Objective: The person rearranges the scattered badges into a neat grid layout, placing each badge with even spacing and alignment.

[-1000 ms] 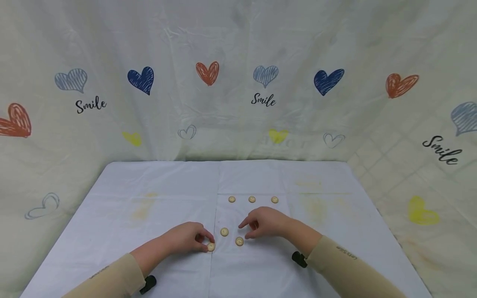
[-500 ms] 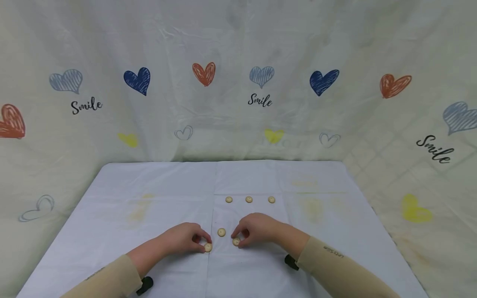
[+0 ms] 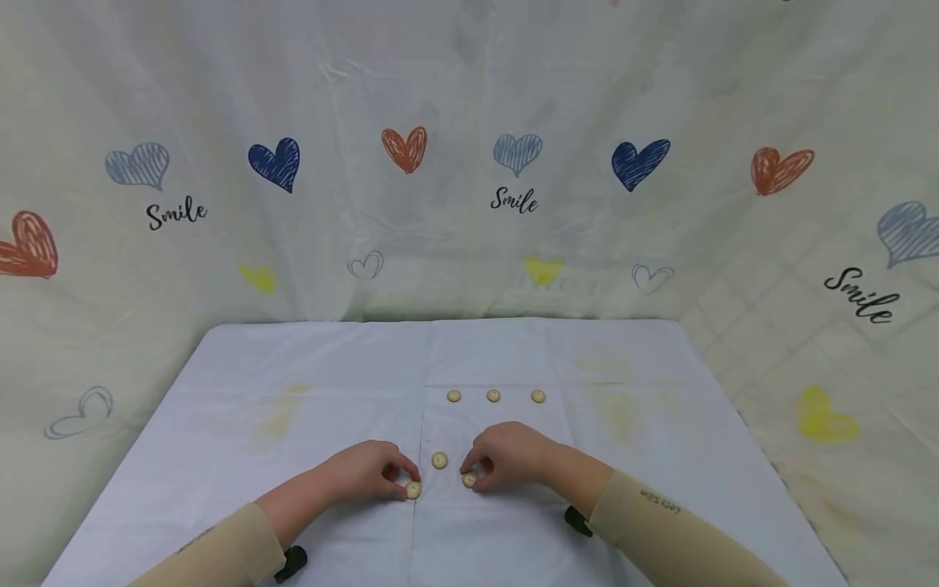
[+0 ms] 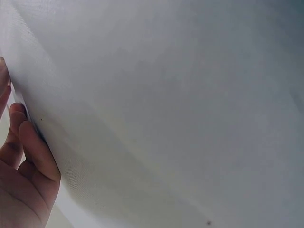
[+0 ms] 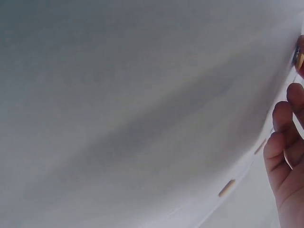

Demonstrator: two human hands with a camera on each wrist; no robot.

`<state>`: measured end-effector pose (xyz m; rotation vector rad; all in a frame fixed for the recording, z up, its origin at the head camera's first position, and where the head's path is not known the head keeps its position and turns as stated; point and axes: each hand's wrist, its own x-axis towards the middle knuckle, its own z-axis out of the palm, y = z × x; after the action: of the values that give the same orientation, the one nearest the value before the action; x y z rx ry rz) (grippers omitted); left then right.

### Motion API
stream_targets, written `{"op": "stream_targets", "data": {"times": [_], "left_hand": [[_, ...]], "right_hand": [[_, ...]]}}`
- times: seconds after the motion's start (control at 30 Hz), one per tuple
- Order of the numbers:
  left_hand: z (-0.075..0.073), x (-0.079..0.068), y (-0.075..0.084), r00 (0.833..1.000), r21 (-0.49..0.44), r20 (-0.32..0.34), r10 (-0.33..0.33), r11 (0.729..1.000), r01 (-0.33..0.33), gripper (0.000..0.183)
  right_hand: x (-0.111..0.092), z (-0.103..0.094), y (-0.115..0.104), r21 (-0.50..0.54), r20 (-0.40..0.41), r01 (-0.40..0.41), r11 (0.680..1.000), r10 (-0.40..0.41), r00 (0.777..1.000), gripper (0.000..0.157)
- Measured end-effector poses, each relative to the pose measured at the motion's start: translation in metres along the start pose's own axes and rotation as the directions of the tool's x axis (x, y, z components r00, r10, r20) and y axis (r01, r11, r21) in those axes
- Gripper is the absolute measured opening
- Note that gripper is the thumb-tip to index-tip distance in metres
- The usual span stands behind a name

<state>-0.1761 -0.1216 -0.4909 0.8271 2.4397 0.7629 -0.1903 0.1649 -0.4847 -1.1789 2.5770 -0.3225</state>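
Observation:
Round tan buttons lie on the white-covered table. My left hand (image 3: 370,471) pinches one button (image 3: 413,490) between thumb and forefinger, low over the cloth near a fold line. To its right, the thumb and forefinger of my right hand (image 3: 512,456) grip another button (image 3: 469,479) by its sides. Between the two hands and slightly farther back sits a loose button (image 3: 439,461). In the left wrist view, curled fingers (image 4: 38,147) show at the left edge, the button hidden. The right wrist view catches the other fingers (image 5: 283,118) and a button's edge (image 5: 299,61) at the far right.
Beyond the hands, a row of three buttons runs across the table: a left one (image 3: 454,395), a middle one (image 3: 494,395) and a right one (image 3: 539,396). A curtain (image 3: 455,220) printed with hearts and "Smile" hangs behind the table (image 3: 257,359).
My right hand has moved slightly left and down, and its thumb and forefinger have closed round the nearer button. The left hand keeps its pinch in place. The head view shifted a little.

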Motion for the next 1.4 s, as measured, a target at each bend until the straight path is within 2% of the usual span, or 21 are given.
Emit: {"op": "stream_targets", "data": {"times": [0.5,0.73,1.0,1.2,1.4], "left_hand": [[0.004,0.001,-0.003,1.0,0.001,-0.007,-0.006,1.0,0.006,0.017],[0.004,0.0,-0.003,1.0,0.011,-0.017,-0.009,1.0,0.009,0.018],[0.003,-0.001,-0.003,1.0,0.007,-0.013,-0.003,1.0,0.003,0.018],[0.003,0.0,-0.004,1.0,0.024,-0.01,-0.011,1.0,0.012,0.017],[0.001,-0.001,-0.001,1.0,0.014,-0.01,-0.019,1.0,0.019,0.018]], "right_hand": [[-0.012,-0.01,0.016,0.044,-0.062,-0.025,0.999,0.027,0.998,0.02],[-0.028,-0.018,0.036,0.048,-0.076,-0.139,0.989,0.142,0.987,0.019],[-0.055,-0.037,0.066,0.068,-0.096,-0.276,0.959,0.282,0.955,0.017],[-0.071,-0.046,0.081,0.089,-0.145,-0.293,0.952,0.304,0.942,0.016],[-0.071,-0.046,0.086,0.11,-0.124,-0.334,0.936,0.346,0.93,0.019]]}}
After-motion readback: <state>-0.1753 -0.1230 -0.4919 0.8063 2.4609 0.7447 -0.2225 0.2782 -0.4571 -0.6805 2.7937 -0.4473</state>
